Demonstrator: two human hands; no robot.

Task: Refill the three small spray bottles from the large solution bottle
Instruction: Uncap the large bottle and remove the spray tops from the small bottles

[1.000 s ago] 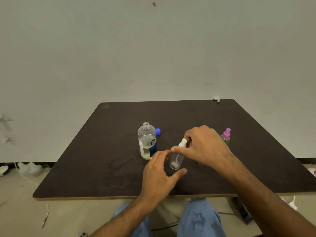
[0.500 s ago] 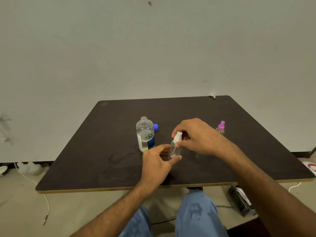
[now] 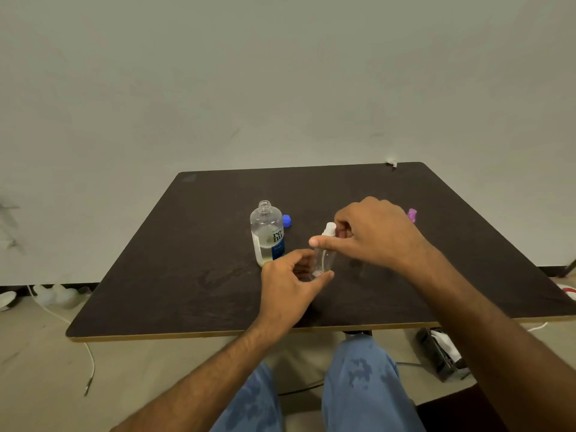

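Observation:
A large clear solution bottle (image 3: 267,235) with a blue label stands uncapped on the dark table (image 3: 187,260). Its blue cap (image 3: 286,220) lies just behind it to the right. A small clear spray bottle (image 3: 324,260) with a white spray top stands upright right of the large bottle. My left hand (image 3: 290,285) grips its lower body. My right hand (image 3: 371,232) pinches the white spray top from above. A second small bottle with a pink top (image 3: 412,214) peeks out behind my right hand, mostly hidden. A third small bottle is not visible.
The table's front edge (image 3: 218,334) runs just above my knees. A white cable (image 3: 90,360) trails on the floor at the left, beside white objects (image 3: 56,294) along the wall. A dark box (image 3: 439,353) sits on the floor at the right.
The view has shifted slightly. My left hand has closed around the spray bottle's base, and my right hand stays on the white top.

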